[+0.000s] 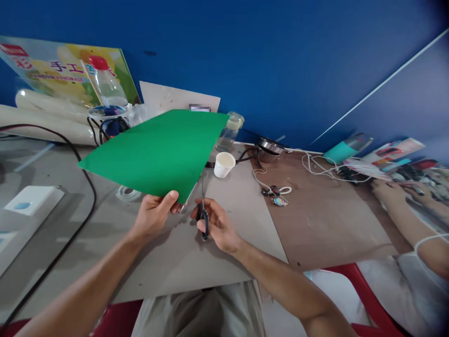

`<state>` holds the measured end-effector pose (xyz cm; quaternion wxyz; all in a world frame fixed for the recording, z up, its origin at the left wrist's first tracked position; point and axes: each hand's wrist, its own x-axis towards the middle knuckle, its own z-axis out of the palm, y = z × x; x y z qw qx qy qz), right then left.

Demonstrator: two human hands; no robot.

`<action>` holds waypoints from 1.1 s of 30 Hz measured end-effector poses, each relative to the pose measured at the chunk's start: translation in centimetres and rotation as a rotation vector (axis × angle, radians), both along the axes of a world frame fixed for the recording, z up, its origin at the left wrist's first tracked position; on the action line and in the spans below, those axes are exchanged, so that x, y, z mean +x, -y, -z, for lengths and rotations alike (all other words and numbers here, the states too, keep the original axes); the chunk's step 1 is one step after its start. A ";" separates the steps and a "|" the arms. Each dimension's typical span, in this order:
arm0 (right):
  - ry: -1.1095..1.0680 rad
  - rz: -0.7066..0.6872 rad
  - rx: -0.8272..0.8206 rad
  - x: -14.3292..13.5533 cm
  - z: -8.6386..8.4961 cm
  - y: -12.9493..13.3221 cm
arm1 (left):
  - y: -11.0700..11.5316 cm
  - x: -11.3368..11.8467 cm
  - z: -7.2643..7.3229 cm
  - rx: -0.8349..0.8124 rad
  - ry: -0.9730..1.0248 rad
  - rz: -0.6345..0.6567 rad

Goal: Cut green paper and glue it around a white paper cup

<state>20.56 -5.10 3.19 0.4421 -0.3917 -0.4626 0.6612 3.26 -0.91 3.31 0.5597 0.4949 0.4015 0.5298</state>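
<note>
A large sheet of green paper (pixel 161 150) is held up over the table, tilted, by its near corner. My left hand (pixel 156 213) pinches that corner, thumb on top and fingers beneath. In my right hand (pixel 219 224) is a pair of scissors (pixel 204 213) with dark handles, its blades pointing away from me beside the sheet's right edge. Whether the blades touch the paper I cannot tell. A white paper cup (pixel 224 164) stands just beyond the scissors. Partly under the sheet lies a roll of clear tape (pixel 128 193).
Behind the sheet stand a glass jug (pixel 231 130) and a red-capped bottle (pixel 107 84). A black cable (pixel 87 187) crosses the left side. Keys (pixel 278 199) and a metal bowl (pixel 270 147) are on the brown surface. Another person's arm (pixel 396 206) rests at far right.
</note>
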 end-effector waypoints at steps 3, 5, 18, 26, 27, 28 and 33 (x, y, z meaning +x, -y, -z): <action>0.013 -0.015 0.034 0.0 0.2 0.1 | 0.0 -0.1 0.6 0.024 -0.035 -0.022; 0.021 -0.022 0.042 0.0 0.3 0.1 | -0.2 0.0 1.2 -0.034 -0.038 0.023; 0.004 0.027 0.032 -1.1 1.3 -0.2 | -0.5 1.0 1.4 -0.148 0.092 0.144; 0.014 0.061 0.027 -1.7 1.2 -0.4 | -0.5 1.2 1.6 -0.154 0.052 0.115; 0.023 0.064 0.024 -1.7 1.1 -0.4 | -0.4 1.2 1.5 -0.157 0.054 0.115; 0.034 0.067 0.022 -1.7 1.1 -0.4 | -0.4 1.3 1.4 -0.161 0.058 0.117; 0.050 0.067 0.028 -1.7 1.1 -0.4 | -0.3 1.3 1.1 -0.188 0.072 0.147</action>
